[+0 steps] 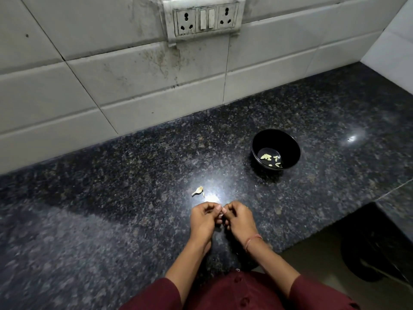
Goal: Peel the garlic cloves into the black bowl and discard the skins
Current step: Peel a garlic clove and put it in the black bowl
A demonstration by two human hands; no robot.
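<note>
My left hand [204,218] and my right hand [239,219] meet fingertip to fingertip just above the dark granite counter [111,198]. Both pinch a small pale garlic clove [221,214], which is mostly hidden between the fingers. A black bowl [288,142] stands on the counter up and to the right of my hands. Several peeled pale-yellow cloves [271,161] lie at its bottom. A loose garlic piece with skin [198,190] lies on the counter just up and left of my left hand.
A tiled wall [134,86] with a socket panel [205,19] rises behind the counter. The counter's front edge drops off at the lower right, where a dark bin [375,247] stands on the floor.
</note>
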